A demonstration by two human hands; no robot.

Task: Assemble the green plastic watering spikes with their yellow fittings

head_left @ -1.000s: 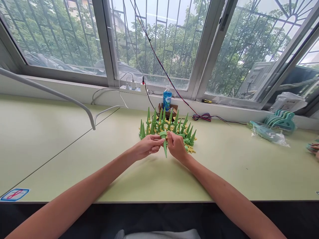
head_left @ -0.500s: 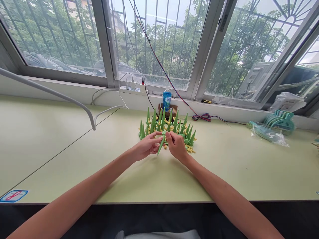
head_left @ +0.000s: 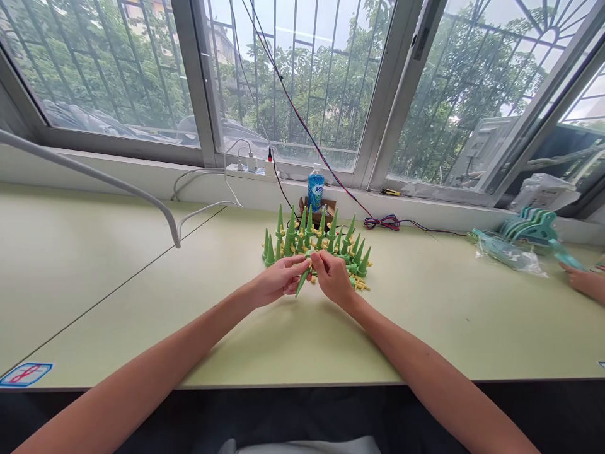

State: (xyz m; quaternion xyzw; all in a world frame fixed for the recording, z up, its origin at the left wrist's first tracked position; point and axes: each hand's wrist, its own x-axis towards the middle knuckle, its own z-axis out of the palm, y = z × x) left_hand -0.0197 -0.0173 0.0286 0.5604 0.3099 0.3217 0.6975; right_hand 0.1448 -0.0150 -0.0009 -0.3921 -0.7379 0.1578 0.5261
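Between my two hands, over the near side of the table, is a green plastic watering spike (head_left: 301, 285) with its tip pointing down toward me. The thumb and fingers of my left hand (head_left: 276, 280) are closed round its upper part. My right hand (head_left: 335, 279) pinches the collar at its wide end, and its fingertips are partly hidden. Just beyond stands a cluster of similar green spikes (head_left: 333, 226), mostly upright, with small yellow valve pieces among them. Several loose yellow valves (head_left: 362, 285) lie to the right of my right hand.
Behind the spikes are a blue bottle (head_left: 315, 189) and a brown cardboard box (head_left: 331, 205). A coiled cable (head_left: 385, 222) lies farther right. Teal hangers (head_left: 529, 227) and a plastic bag (head_left: 513, 257) sit at right, near another person's hand (head_left: 586, 282). A white tube (head_left: 118, 180) crosses the left side.
My left thumb has come down onto the spike, whose tip has swung slightly left. At the far right, another person's hand has entered view beside a teal item.
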